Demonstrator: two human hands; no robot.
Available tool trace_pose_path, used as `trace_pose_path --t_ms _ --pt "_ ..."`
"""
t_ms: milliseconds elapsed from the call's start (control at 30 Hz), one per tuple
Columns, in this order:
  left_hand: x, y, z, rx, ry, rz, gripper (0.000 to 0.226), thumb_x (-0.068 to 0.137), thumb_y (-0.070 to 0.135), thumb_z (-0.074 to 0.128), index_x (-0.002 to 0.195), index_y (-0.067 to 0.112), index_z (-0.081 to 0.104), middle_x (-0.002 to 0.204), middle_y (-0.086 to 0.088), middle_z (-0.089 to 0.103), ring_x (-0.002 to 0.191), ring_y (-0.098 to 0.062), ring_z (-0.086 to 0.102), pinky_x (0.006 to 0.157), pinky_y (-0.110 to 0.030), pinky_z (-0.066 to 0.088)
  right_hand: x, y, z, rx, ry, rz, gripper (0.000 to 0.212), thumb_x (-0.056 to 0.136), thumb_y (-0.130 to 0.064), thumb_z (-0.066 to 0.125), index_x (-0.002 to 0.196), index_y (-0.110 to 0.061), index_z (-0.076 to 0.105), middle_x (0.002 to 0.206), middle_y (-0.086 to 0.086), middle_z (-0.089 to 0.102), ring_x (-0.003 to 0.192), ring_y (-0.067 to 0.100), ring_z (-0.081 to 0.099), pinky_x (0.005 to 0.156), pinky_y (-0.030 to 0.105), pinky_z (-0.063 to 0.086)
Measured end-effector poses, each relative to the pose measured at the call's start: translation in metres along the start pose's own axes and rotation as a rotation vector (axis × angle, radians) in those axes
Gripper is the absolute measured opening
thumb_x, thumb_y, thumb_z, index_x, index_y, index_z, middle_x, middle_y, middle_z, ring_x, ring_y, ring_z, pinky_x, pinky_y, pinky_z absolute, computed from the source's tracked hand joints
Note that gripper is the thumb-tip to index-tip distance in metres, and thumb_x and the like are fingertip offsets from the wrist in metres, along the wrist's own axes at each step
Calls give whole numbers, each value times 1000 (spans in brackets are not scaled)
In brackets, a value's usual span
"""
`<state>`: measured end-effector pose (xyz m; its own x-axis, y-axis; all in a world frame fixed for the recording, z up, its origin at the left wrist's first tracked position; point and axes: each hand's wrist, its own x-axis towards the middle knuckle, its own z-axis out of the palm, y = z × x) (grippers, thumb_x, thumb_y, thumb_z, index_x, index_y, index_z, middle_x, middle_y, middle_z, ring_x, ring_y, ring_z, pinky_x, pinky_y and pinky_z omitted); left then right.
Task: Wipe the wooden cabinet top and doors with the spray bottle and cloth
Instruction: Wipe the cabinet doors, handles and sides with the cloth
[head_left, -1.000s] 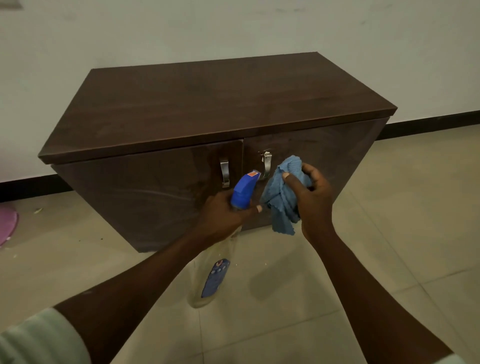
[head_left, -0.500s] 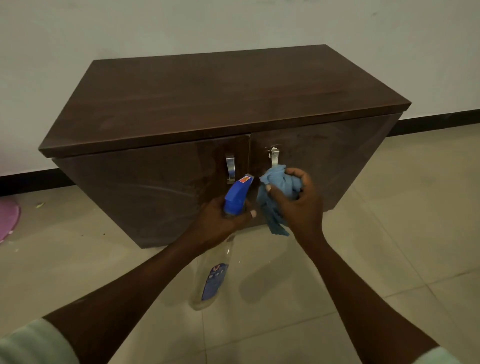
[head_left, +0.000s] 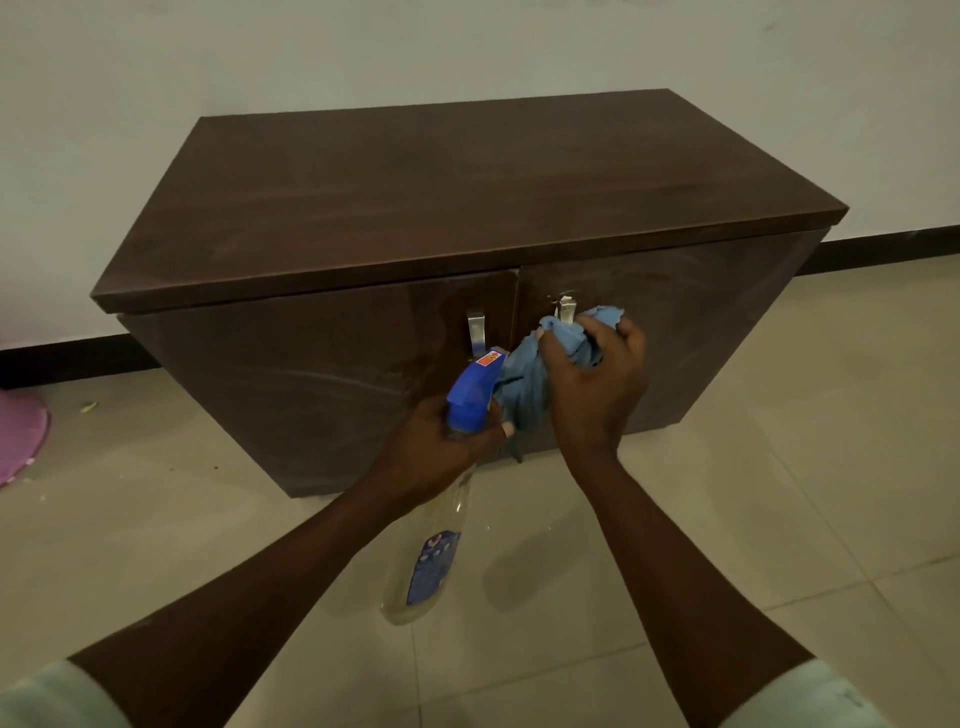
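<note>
My left grip (head_left: 436, 447) is curled round the neck of the spray bottle (head_left: 431, 561), just under its blue trigger head, and the clear body hangs down over the floor (head_left: 779, 519). Its blue label (head_left: 434, 566) and the orange sticker (head_left: 491, 358) on the nozzle are too blurred to read. My right grip (head_left: 597, 384) holds the blue cloth (head_left: 524, 379) bunched up, in front of the cabinet (head_left: 467, 197) doors and by the right door's metal handle (head_left: 565, 309).
</note>
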<state>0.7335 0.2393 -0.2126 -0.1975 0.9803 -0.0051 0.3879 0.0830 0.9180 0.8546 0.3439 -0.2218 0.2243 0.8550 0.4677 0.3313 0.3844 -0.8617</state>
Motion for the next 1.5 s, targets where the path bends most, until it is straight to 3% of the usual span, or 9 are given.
trace_pose_path --t_ms 100,200,433,600,833,1000,1133,1267,1500 --pt "1 4 1 -14 7 5 17 85 26 66 91 12 60 82 -21 63 73 -29 60 70 -37 53 5 -5 -2 1 31 -18 47 72 -20 83 111 -4 60 117 12 55 103 14 56 79 -2 41" --pt "2 2 0 -29 6 2 14 85 27 66 91 16 61 73 -9 61 65 -14 58 66 -28 50 -5 3 0 -5 -8 60 58 68 -24 85 111 -4 52 109 9 53 94 9 51 74 0 40" --pt "2 2 -4 -34 6 -20 21 84 28 66 95 11 60 76 -13 62 67 -17 58 66 -30 52 -2 -5 1 10 2 183 40 70 -25 83 101 -10 63 109 8 58 82 -6 49 65 -1 42" --pt "-3 0 -4 -7 0 -34 23 83 31 67 89 11 58 65 -7 56 60 -16 55 63 -32 50 11 -26 3 127 110 206 58 65 -19 87 107 -11 49 113 6 52 82 0 59 62 6 49" --pt "-1 6 -4 -32 4 -14 31 83 34 68 93 6 59 70 -15 58 65 -25 57 66 -40 52 5 -16 9 55 111 231 39 63 -32 88 80 -10 61 105 2 50 83 4 52 66 0 42" --pt "-3 11 -6 -28 13 19 9 84 29 67 84 27 58 71 0 61 62 -5 58 61 -18 50 -7 -23 15 33 121 238 40 68 -44 81 90 -19 59 110 2 50 93 9 51 67 8 41" --pt "-4 11 -9 -37 24 12 20 83 31 67 93 14 61 72 -14 64 65 -24 61 64 -35 53 -9 -25 18 95 101 271 39 71 -27 82 99 -13 59 107 10 60 94 13 57 77 14 51" --pt "-5 13 -11 -54 42 -8 15 82 31 67 83 20 58 69 -7 58 61 -13 55 60 -21 49 12 -40 10 112 127 155 33 76 -18 79 105 -12 65 107 3 61 89 4 57 71 2 45" --pt "-7 15 -10 -60 1 22 23 83 27 67 94 7 61 78 -16 62 68 -19 59 65 -22 51 6 -32 0 64 110 128 42 72 -26 83 102 -8 60 104 5 58 86 8 57 68 10 49"
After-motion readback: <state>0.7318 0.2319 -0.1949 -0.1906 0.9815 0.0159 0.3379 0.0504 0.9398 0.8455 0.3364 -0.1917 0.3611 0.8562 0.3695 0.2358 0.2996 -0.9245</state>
